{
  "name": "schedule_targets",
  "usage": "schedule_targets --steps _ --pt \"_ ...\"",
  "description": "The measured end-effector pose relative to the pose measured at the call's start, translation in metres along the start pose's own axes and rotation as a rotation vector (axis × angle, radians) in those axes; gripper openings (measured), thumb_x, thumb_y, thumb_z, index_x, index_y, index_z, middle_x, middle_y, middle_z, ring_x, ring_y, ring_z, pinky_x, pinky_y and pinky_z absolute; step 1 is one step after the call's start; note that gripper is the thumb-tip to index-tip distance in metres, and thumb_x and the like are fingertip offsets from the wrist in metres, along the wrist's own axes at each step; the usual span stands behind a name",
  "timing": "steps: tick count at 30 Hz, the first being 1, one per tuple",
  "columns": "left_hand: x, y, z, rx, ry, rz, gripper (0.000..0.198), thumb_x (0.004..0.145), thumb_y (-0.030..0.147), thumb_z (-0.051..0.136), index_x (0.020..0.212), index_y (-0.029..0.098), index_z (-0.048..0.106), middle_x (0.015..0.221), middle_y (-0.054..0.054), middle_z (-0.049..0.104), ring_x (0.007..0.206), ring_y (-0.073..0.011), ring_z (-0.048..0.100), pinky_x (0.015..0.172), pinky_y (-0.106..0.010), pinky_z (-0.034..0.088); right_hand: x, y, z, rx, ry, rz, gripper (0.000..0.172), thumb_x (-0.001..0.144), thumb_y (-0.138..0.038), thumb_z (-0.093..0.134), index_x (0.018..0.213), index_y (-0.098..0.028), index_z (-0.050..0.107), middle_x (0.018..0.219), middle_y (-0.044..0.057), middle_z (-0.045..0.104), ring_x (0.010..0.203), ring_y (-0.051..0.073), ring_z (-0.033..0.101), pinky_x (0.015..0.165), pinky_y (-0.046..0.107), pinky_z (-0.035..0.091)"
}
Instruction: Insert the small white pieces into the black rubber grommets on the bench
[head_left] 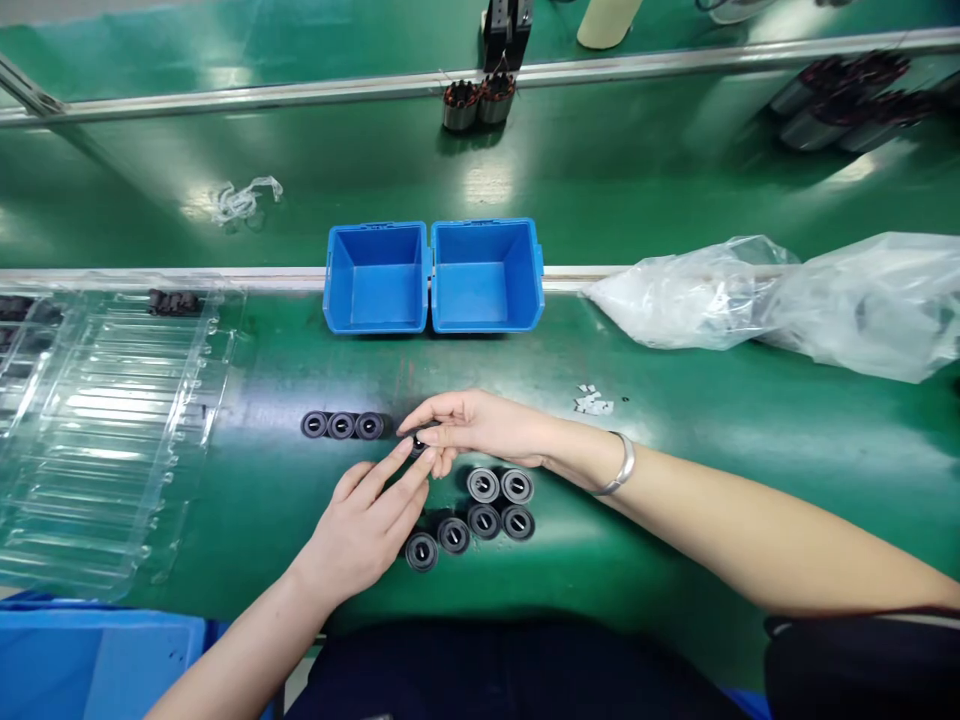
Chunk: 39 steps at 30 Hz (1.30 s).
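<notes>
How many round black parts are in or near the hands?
10: three parts in the left row, six parts nearer the person, one part in the hands. Others may be hidden.

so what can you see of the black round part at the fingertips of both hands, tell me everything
The black round part is small and dark, perhaps plastic, with a pale mark near its middle. Fingers hide much of it, so its full outline and tilt cannot be told. The right hand grips it while the left hand touches it from the lower left. It is just right of a row of three dark round parts.
</notes>
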<state>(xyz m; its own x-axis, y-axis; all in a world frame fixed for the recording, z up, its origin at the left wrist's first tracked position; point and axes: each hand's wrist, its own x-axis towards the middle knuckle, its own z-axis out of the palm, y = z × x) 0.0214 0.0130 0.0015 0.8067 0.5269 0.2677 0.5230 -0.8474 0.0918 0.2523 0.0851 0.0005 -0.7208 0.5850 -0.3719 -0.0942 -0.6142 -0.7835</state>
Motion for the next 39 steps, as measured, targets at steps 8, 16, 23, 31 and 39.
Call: schedule_targets --steps 8,16,23,31,39 --pt "-0.002 -0.0021 0.0019 -0.043 0.053 0.009 0.031 0.097 0.007 0.043 0.119 0.011 0.065 0.137 -0.009 0.061 0.135 -0.0255 0.047 0.097 -0.038 0.038 0.0006 -0.0025 0.001 -0.016 -0.018 -0.022 0.031 0.093 -0.034 0.066 0.114 -0.011 0.063 0.07 0.001 0.068 0.063 0.01 0.066 0.059 0.021 0.056" --pt "-0.0014 0.0014 0.001 -0.036 0.039 -0.037 0.03 0.098 0.01 0.045 0.118 0.016 0.065 0.14 -0.006 0.059 0.135 -0.0227 0.048 0.104 -0.038 0.034 0.0029 -0.0055 0.0042 -0.013 0.033 0.01 0.027 0.095 -0.033 0.062 0.106 -0.009 0.065 0.07 0.004 0.069 0.058 0.01 0.065 0.05 0.018 0.053" --pt "-0.001 -0.0005 0.0016 -0.05 -0.007 0.001 0.031 0.097 0.008 0.043 0.12 0.013 0.064 0.144 -0.009 0.054 0.141 -0.0283 0.04 0.103 -0.042 0.036 0.0004 -0.0053 0.0008 -0.001 -0.011 -0.003 0.037 0.084 -0.035 0.075 0.11 -0.009 0.064 0.074 0.003 0.068 0.061 0.01 0.065 0.054 0.019 0.055" --pt "-0.0047 -0.0008 0.0018 -0.022 -0.02 -0.004 0.031 0.097 0.008 0.042 0.12 0.012 0.063 0.15 -0.009 0.047 0.142 -0.0287 0.038 0.111 -0.045 0.031 0.0026 -0.0022 0.0017 0.061 0.038 -0.027 0.04 0.08 -0.033 0.079 0.108 -0.009 0.063 0.075 0.003 0.068 0.063 0.011 0.066 0.056 0.021 0.058" --pt "-0.0006 -0.0068 0.0019 0.071 0.037 -0.095 0.026 0.095 0.009 0.047 0.114 0.013 0.065 0.144 -0.012 0.054 0.14 -0.0291 0.042 0.111 -0.046 0.032 -0.0041 -0.0019 0.0004 0.021 0.089 -0.068 0.044 0.089 -0.033 0.068 0.125 -0.011 0.054 0.079 0.004 0.067 0.072 0.013 0.067 0.061 0.023 0.056"
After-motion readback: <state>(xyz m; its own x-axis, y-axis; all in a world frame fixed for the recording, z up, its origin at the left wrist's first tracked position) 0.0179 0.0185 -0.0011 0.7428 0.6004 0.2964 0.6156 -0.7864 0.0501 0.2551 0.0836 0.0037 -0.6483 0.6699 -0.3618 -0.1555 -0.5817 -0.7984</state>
